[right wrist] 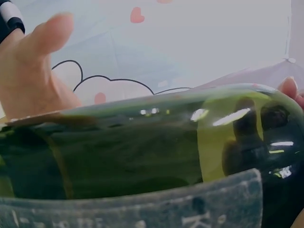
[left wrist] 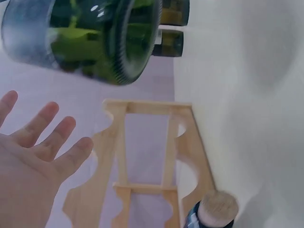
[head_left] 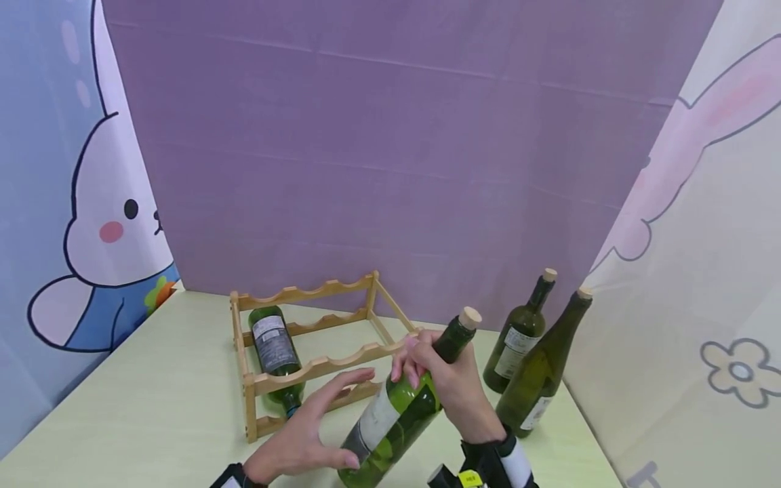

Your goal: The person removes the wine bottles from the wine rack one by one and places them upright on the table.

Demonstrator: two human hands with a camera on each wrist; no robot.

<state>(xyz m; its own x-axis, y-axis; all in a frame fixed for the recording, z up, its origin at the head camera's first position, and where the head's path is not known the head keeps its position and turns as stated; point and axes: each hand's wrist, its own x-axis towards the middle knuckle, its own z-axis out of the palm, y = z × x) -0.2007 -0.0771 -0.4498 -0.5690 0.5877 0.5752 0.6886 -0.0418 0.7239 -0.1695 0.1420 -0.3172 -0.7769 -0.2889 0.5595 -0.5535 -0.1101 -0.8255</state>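
Note:
My right hand (head_left: 454, 386) grips a green wine bottle (head_left: 390, 423) around its shoulder and lower neck. The bottle is tilted, its corked neck up to the right and its base down to the left. Beside the lower part of that bottle is my left hand (head_left: 299, 437), thumb and fingers spread apart. In the left wrist view the bottle's round base (left wrist: 135, 42) hangs above the spread fingers. The right wrist view is mostly filled by the bottle's green glass (right wrist: 133, 156) and a strip of its label.
A wooden wine rack (head_left: 329, 367) stands behind the hands. One labelled green bottle (head_left: 274, 342) lies in its left end, neck toward me. Two corked bottles, a shorter one (head_left: 518, 339) and a taller one (head_left: 539, 379), stand at the right. A purple cloth (head_left: 390, 169) hangs behind.

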